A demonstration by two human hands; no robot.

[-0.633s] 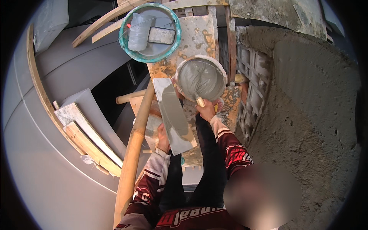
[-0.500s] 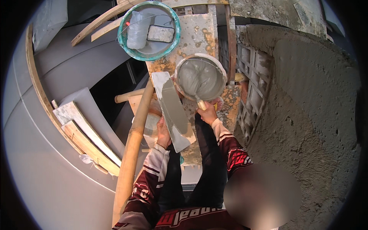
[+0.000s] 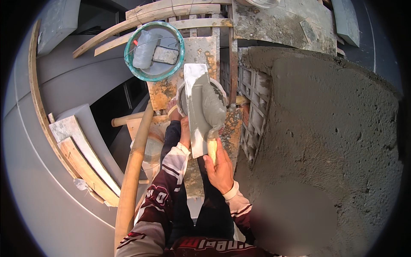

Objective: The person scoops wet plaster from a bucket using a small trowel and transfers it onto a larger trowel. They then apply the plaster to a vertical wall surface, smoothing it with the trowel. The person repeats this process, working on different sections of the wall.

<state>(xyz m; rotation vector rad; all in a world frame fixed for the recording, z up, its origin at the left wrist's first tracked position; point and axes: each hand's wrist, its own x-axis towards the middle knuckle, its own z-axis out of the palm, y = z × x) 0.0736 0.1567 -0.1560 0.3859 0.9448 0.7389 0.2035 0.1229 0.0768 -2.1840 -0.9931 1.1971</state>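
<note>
My left hand (image 3: 185,133) grips a long, pale plastering float (image 3: 198,143) from its left side; the float's handle is hidden. Grey mortar (image 3: 214,107) lies heaped along its right side, with a thinner smear across the middle. My right hand (image 3: 221,171) is closed around the yellowish wooden handle of a trowel (image 3: 212,150), whose blade is mostly covered by mortar against the float's right edge. Below both tools stands a round bucket (image 3: 223,90), largely hidden by the float and mortar.
A teal basin (image 3: 183,50) holding water, a clear plastic bundle (image 3: 144,49) and a grey block (image 3: 165,55) stands on stained boards. A bamboo pole (image 3: 138,154) runs along my left. To the right rises a mortar-coated wall (image 3: 325,111) beside an open lattice (image 3: 255,90).
The trowel has come out of the bucket with mortar, and that mortar is now on the float. The float has swung more upright and moved over the bucket. My view has shifted right.
</note>
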